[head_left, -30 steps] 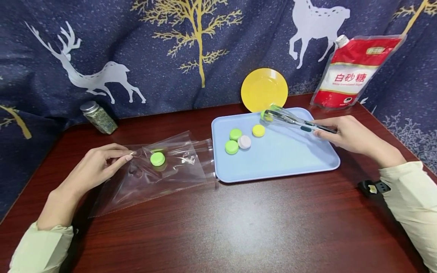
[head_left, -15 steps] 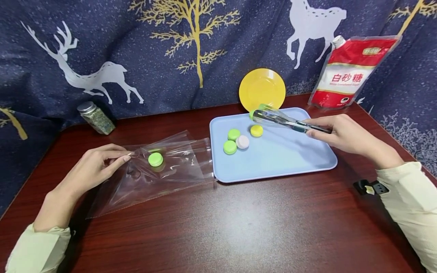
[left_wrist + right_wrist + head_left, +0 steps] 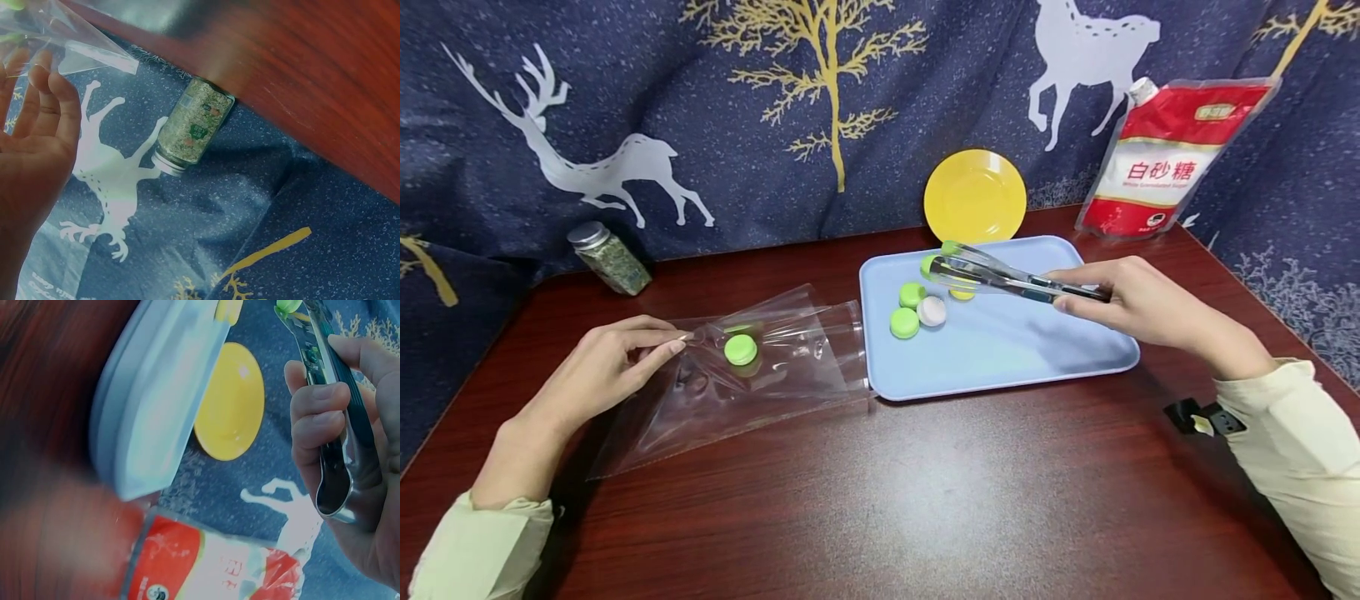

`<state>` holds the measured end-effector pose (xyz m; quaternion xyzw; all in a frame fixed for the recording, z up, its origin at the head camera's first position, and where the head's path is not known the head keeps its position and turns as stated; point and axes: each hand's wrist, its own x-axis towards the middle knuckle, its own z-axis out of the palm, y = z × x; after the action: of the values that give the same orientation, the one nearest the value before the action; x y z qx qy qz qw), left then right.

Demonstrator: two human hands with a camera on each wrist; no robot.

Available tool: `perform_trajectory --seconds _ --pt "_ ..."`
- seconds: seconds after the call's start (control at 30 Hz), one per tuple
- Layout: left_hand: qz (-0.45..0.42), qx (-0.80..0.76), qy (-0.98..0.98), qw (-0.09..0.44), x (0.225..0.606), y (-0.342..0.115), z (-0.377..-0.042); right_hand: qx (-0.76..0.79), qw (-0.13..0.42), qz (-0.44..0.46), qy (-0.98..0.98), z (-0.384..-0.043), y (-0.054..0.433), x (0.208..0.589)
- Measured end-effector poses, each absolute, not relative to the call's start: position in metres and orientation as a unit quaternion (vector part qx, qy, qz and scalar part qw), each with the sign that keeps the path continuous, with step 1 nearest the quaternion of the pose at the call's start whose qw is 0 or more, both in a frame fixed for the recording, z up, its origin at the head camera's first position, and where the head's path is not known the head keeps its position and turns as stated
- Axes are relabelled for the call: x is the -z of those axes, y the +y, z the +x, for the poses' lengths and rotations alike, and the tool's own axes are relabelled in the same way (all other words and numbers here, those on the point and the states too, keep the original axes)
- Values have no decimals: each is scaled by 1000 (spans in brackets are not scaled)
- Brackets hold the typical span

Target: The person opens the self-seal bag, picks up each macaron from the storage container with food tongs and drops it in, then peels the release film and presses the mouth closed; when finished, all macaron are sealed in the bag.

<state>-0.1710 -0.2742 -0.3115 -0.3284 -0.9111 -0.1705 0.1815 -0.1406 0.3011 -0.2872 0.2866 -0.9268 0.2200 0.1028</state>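
In the head view my left hand pinches a fold of a clear plastic bag between thumb and fingers. A green macaron shows within the bag's outline; which layer it lies between I cannot tell. My right hand grips metal tongs with clear heads and green tips, held over the blue tray. Their two tips stand apart. Below them a yellow macaron is partly hidden. Left of it sit two green macarons, the rear one and front one, with a whitish macaron.
A yellow plate leans against the deer-patterned cloth behind the tray. At the back right stands a red and white sugar pouch. A jar of dried herbs lies tilted at the back left. The bag's mouth end meets the tray's left edge.
My right hand has carried the tongs leftward across the tray, and their tips have come down near the yellow macaron. My left hand keeps its pinch on the bag.
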Motion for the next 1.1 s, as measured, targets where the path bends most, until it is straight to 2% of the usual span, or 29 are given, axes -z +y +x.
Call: perform_trajectory --seconds 0.63,1.1 --pt "-316 163 -919 172 311 -274 -170 -220 55 416 -881 -142 244 281" --pt "-333 172 -910 175 313 -275 -173 -198 35 442 -874 -142 217 282"
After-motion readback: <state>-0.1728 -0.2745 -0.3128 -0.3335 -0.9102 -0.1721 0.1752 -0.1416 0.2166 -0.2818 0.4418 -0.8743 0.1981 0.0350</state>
